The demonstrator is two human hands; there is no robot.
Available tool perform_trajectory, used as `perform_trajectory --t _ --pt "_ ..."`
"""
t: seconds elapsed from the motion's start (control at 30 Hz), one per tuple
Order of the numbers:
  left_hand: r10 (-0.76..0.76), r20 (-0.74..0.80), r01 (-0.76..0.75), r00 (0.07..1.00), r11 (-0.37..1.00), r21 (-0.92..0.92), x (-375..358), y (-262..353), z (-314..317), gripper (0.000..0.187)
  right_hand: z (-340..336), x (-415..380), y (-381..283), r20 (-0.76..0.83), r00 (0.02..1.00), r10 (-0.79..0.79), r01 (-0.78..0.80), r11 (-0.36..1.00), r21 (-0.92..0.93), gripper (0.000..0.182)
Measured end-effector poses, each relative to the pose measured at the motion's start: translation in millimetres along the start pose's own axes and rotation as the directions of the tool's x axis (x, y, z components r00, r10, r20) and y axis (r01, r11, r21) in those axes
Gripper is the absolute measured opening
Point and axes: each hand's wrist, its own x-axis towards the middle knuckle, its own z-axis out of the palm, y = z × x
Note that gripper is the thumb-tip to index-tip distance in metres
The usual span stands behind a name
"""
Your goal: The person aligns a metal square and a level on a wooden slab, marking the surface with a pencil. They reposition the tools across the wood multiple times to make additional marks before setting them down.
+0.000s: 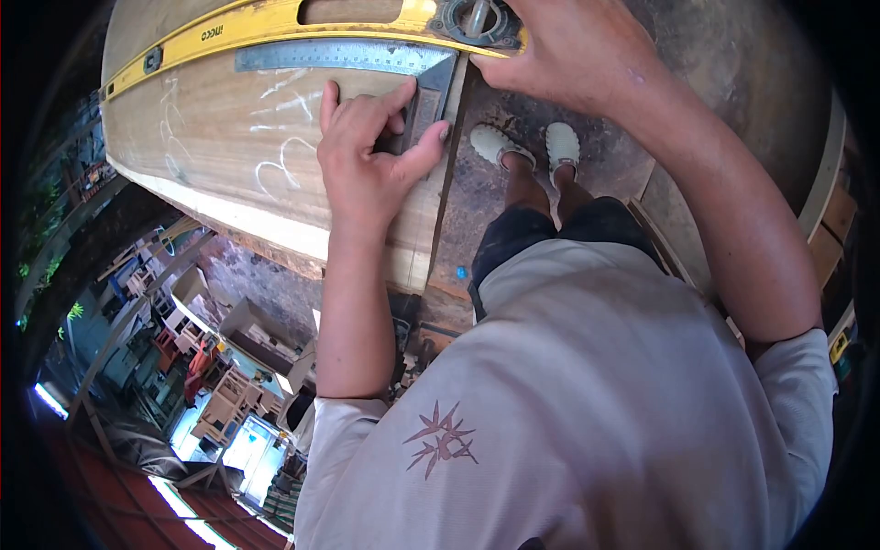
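Observation:
A wide wooden board [220,137] with white chalk marks spreads out in front of me. Across its far part lies a yellow spirit level [266,32], with my right hand [573,55] closed around its right end, the thumb at the near edge. Beside the level rests a try square [339,57], its metal blade running along the level and its dark stock pointing back toward me near the board's right end. My left hand [367,151] presses on the square's stock, thumb and index finger around it, other fingers partly spread over the board.
Below the board's right end is a stained floor [587,165], where my feet stand in light clogs [561,147]. A small blue object [461,272] lies near the board. To the lower left are an open box [261,335] and stacked wooden furniture [229,403].

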Motion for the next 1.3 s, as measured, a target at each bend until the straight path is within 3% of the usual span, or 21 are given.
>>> perform_trajectory --t 1.3 --pt "0.02 -0.047 -0.02 0.999 1.0 0.013 -1 -1 4 0.045 6 1 5 -0.006 1.0 -0.022 0.022 1.0 -0.003 0.044"
